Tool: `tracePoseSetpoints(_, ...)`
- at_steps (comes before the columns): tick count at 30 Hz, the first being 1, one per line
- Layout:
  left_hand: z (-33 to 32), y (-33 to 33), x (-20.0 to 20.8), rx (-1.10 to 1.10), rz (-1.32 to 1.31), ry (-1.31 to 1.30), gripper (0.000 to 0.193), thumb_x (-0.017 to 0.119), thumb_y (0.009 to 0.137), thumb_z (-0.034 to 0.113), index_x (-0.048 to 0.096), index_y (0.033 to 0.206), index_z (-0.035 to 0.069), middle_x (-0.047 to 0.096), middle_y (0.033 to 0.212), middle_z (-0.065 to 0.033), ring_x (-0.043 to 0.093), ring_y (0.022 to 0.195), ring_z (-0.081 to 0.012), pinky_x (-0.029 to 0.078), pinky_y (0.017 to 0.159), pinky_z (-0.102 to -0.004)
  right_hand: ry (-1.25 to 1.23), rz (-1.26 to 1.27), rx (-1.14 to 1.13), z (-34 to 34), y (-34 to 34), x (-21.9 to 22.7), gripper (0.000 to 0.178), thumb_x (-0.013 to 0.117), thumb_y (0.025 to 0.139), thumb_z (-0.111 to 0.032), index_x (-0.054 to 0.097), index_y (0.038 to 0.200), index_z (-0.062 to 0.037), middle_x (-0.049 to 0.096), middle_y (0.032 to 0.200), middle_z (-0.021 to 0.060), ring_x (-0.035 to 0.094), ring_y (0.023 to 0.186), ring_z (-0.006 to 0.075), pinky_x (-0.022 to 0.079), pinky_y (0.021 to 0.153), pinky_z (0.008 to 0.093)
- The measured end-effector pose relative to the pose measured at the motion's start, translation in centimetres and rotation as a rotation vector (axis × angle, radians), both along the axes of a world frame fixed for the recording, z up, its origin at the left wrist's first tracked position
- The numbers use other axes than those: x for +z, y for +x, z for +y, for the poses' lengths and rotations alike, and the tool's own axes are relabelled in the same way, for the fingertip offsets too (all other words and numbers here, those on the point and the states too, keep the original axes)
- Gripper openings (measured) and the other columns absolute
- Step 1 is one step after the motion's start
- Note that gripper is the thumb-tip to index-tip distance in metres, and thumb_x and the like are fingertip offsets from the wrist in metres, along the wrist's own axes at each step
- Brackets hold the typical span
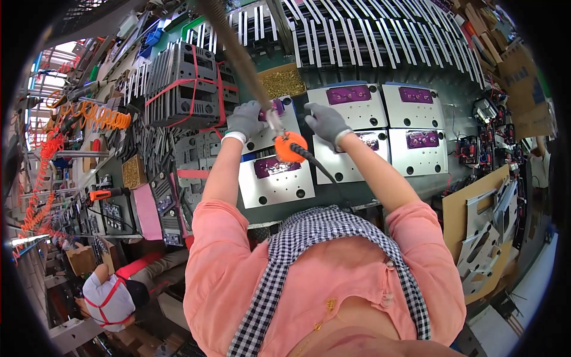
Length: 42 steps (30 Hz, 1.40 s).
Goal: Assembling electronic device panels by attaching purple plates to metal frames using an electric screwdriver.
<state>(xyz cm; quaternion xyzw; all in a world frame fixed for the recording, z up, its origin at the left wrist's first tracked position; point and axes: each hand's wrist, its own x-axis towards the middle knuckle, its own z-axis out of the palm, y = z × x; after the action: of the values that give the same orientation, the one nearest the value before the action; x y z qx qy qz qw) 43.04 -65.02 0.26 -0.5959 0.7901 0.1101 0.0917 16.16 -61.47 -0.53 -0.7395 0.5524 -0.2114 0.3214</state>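
Observation:
My left hand (245, 121), in a grey glove, rests at the left edge of the far-left silver metal plate (284, 126), its fingers stretched forward near a purple-filmed patch (272, 112). My right hand (327, 123), gloved too, has thumb and forefinger apart and nothing in it. It is over the near edge of the far-middle silver plate (357, 113). Between my hands hangs an orange round tool head (290, 147) with a black cable, hiding part of the left plates. Nearer me lies another silver plate (276, 189) with a purple patch. What my left fingertips touch is partly hidden.
More purple-patched plates (440, 156) lie to the right. A box of small brass-coloured parts (282, 82) stands beyond my hands. Red-strapped dark metal pieces (181, 86) are stacked left, with metal strips (357, 44) in rows behind. A co-worker (110, 297) is at lower left.

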Motion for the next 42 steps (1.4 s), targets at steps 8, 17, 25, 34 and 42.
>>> tracePoseSetpoints(8,1.4,1.9,1.3,-0.083,0.214,-0.003,0.071,0.073,0.078,0.033,0.044,0.140,0.014,0.057,0.121,-0.0121,0.052,0.118,-0.0296,0.038,0.103,-0.0382,0.102,0.292,0.093,-1.0,5.1,-3.6,0.039,0.052,0.091,-0.024,0.051,0.124,-0.0051,0.066,0.094,0.0174,0.063,0.085,0.0338,0.049,0.074,0.0393)
tracePoseSetpoints(17,0.2,0.3,-0.7,-0.115,0.248,-0.306,0.062,0.065,0.086,0.040,0.047,0.139,0.013,0.048,0.137,-0.0147,0.046,0.127,-0.0323,0.033,0.107,-0.0423,0.198,-0.045,-0.006,0.6,0.1,-4.1,0.057,0.059,0.091,-0.018,0.039,0.144,-0.0086,0.066,0.105,0.0144,0.064,0.092,0.0230,0.050,0.084,0.0335)
tracePoseSetpoints(25,-9.7,-3.8,-2.9,0.172,0.335,0.021,0.054,0.060,0.087,0.037,0.050,0.135,0.012,0.058,0.124,-0.0190,0.055,0.117,-0.0353,0.046,0.097,-0.0449,0.070,-0.877,0.101,8.7,-4.7,8.5,0.081,0.075,0.082,-0.026,0.029,0.145,-0.0009,0.036,0.148,0.0176,0.036,0.136,0.0329,0.027,0.113,0.0429)
tracePoseSetpoints(34,-13.7,-8.9,-8.6,0.221,0.266,0.158,0.031,0.052,0.090,0.016,0.068,0.116,0.007,0.063,0.122,-0.0145,0.062,0.112,-0.0308,0.051,0.092,-0.0411,0.101,-0.720,-0.006,9.1,0.2,8.2,0.114,0.084,0.072,-0.030,0.008,0.153,-0.0074,0.049,0.137,0.0157,0.051,0.125,0.0267,0.038,0.107,0.0379)
tracePoseSetpoints(42,-15.6,-7.7,-8.5,0.483,1.027,0.068,0.015,0.061,0.082,0.009,0.072,0.092,0.004,0.071,0.091,-0.0168,0.071,0.081,-0.0267,0.057,0.069,-0.0382,-0.047,-0.683,0.153,7.8,0.7,7.9,0.096,0.081,0.072,-0.012,0.024,0.148,-0.0008,0.061,0.112,0.0092,0.062,0.098,0.0206,0.047,0.095,0.0371)
